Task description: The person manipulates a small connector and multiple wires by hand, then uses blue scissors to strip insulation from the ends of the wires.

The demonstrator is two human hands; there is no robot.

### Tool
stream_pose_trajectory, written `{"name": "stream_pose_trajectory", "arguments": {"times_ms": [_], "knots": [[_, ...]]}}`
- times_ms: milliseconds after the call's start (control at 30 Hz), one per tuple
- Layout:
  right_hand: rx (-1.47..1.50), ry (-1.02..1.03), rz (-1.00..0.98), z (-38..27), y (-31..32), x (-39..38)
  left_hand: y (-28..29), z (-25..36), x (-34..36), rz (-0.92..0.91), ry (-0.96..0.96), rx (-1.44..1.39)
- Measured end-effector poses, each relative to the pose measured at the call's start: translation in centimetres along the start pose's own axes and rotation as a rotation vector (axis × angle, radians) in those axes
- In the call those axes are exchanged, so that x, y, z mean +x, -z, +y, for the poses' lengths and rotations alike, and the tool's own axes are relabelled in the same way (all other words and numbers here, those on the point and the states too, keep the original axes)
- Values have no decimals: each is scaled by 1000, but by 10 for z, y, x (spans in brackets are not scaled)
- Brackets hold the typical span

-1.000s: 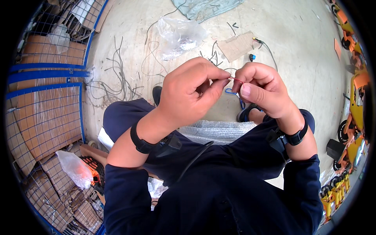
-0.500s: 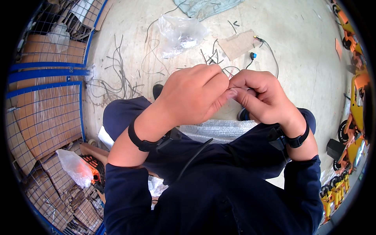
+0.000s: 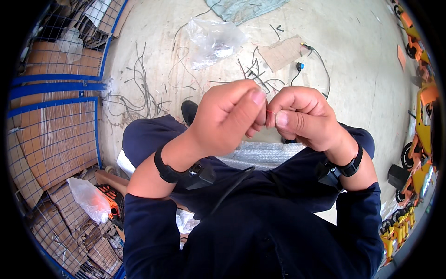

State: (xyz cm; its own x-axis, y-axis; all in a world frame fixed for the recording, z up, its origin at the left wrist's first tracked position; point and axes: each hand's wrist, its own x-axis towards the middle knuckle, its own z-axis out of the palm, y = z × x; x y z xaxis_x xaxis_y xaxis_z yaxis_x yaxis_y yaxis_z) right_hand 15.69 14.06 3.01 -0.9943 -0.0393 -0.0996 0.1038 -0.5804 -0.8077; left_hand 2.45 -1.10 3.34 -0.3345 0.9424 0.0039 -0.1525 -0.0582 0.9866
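Observation:
Both my hands are raised over my lap, their fingertips almost touching. My right hand (image 3: 306,116) pinches a thin red wire (image 3: 271,112) between thumb and forefinger. Only a short bit of that wire shows, at the gap beside the left fingers. My left hand (image 3: 227,118) is closed, with the thumb laid along the bent forefinger; whatever it grips is hidden. Below the hands, a black cable (image 3: 231,188) curves over my dark clothing. A sheet of bubble wrap (image 3: 265,156) lies between my legs.
Cut black cable pieces (image 3: 253,72), a clear plastic bag (image 3: 216,39), cardboard (image 3: 282,52) and a blue-ended connector (image 3: 299,66) lie on the floor ahead. Loose grey wires (image 3: 141,83) spread leftward. A blue mesh cage (image 3: 55,83) stands left; yellow-orange wheeled items (image 3: 423,116) line the right.
My left hand has rolled so its thumb now shows on top. The fingertips have drawn slightly apart, and the red wire shows between them. The black cable on my lap has shifted a little.

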Motion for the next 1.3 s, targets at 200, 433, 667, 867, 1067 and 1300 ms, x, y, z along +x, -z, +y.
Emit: {"name": "stream_pose_trajectory", "arguments": {"times_ms": [200,433,667,867,1067,1300], "knots": [[41,49,-41,1,3,1,0,-6,5,-65,-186,-51],[-20,95,27,-4,6,-1,-2,-7,7,10,-209,78],[-557,229,179,-6,5,-1,5,-10,14,145,-496,540],[-950,282,280,-6,4,0,6,-15,17,167,-628,827],[-1115,365,311,-1,3,6,6,-22,19,216,-734,1036],[-1176,398,273,1,5,8,1,-24,16,275,-738,1137]]}}
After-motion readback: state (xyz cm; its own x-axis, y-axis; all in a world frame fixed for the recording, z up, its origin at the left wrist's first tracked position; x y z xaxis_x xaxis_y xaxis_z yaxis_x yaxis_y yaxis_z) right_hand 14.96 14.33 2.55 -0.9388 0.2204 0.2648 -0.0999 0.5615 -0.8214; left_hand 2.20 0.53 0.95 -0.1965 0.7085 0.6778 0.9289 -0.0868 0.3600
